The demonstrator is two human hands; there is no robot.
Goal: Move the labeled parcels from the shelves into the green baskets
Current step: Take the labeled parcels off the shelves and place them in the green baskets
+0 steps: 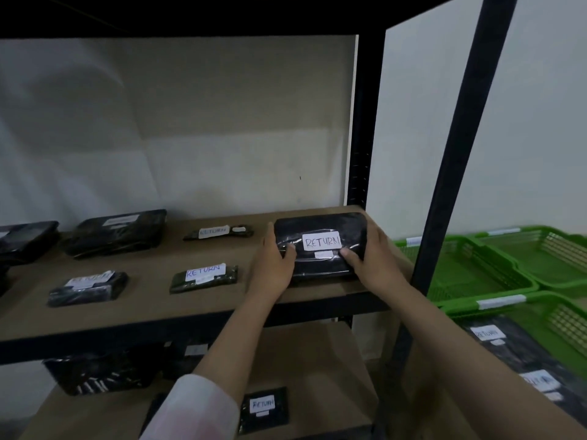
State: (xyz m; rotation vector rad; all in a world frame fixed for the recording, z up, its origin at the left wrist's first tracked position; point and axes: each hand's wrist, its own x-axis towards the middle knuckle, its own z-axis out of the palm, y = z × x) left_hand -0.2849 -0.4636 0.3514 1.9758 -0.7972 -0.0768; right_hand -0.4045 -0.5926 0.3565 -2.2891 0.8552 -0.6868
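"RETURN" labels (handwritten) mark the held parcel (320, 246) and flat parcel (205, 277).

The scene is dim and low in contrast, with a grey, slightly grainy cast. The top of the frame falls into near black under the upper shelf. The pale wall behind the shelving (190, 122) carries broad, soft shadows at its left side. The black metal upright post (460, 154) leans and bows, a wide-angle distortion that grows toward the edges. The black plastic-wrapped parcel with a white RETURN label (320, 246) shows faint sheen on its wrap, and its label reads clearly. Parcels at far left are soft and smeared. The bright green slatted plastic baskets (508, 265) at right are blurred, their labels unreadable.
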